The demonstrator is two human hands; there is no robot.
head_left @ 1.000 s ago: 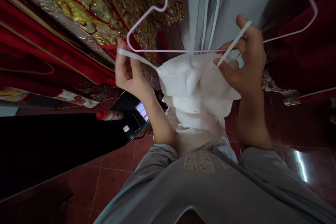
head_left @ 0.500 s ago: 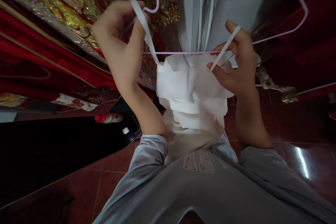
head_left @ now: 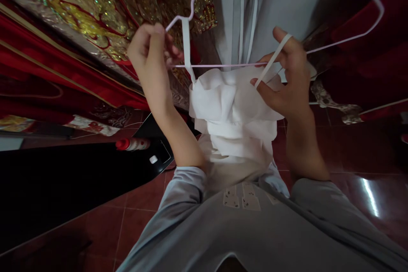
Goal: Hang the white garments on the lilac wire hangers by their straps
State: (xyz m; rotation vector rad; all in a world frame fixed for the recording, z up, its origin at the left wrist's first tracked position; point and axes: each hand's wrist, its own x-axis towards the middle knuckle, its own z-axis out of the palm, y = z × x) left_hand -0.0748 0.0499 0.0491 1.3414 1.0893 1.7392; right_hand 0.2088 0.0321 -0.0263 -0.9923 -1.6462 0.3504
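Note:
A ruffled white garment hangs in front of me from two thin straps. Its left strap is looped over the notch of a pale pink clothes hanger. My left hand pinches the hanger's left end, beside that strap. The garment's right strap is stretched between the thumb and a finger of my right hand. Behind this hand runs the hanger's lower bar; some of its fingers reach around the bar, partly hidden. The hanger's right end sticks out past my right hand, with no strap on it.
Gold sequined and red garments hang at the left, dark red ones at the right. A black table holds a red-capped bottle, a small white case and a phone-like device. Grey panels stand behind the hanger.
The left strap has passed from my left hand onto the hanger's notch. My left hand has moved down and right and now pinches the hanger's end. My right hand stays nearly still.

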